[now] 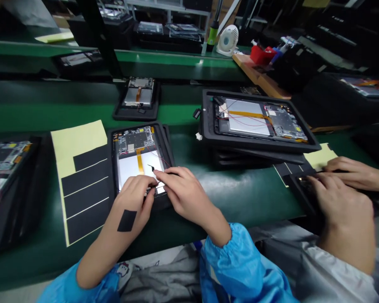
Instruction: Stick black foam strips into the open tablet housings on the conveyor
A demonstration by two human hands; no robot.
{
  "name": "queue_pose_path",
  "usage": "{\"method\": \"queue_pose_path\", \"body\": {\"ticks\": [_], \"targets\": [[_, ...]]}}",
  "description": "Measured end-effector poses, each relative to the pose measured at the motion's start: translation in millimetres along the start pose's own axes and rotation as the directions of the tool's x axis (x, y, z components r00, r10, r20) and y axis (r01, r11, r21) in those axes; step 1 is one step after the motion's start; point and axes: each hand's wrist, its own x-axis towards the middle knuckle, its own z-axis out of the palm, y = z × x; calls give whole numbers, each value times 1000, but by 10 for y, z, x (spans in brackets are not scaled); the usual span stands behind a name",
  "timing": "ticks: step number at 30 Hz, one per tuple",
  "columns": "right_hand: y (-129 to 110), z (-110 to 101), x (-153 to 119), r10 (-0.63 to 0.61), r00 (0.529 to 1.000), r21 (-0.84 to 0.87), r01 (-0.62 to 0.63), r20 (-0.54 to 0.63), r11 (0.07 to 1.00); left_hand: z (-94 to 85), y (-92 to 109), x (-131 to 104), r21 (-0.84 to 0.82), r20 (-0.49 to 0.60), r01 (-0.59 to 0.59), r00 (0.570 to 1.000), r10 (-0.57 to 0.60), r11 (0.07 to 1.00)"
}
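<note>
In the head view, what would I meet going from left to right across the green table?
Opened device at the left edge, yellow sheet with black strips, the wearer's left hand, the wearer's right hand, stack of black trays, a co-worker's hands.

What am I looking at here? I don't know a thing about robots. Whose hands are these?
There's no robot: these are a person's bare left hand and right hand, seen by a camera on that person's head. Both are at the near end of an opened electronic device in a black tray. What the fingertips hold is too small to tell. On the green table, a yellow sheet with black strips lies to the left; a stack of trays stands to the right. The hands at far right are a co-worker's.
</note>
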Motion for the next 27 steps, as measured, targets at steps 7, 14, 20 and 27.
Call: {"method": "queue_pose_path", "body": {"ticks": [7, 14, 20, 27], "targets": [[19, 31, -21, -16, 998, -18, 15, -57, 1000, -2, -31, -129, 117, -48, -134, 989, 141, 984], [-52, -35, -37, 77, 990, 46, -72, -117, 996, 25, -38, -122, 41, 37, -119, 992, 118, 992], [-376, -159, -138, 726, 688, 701, -515, -5, 493, 19, -58, -40, -89, 46, -89, 995, 93, 992], [-437, -75, -81, 833, 491, 808, -582, 254, 97, 41, -149, -36, -79, -51, -144, 989, 140, 986]]}}
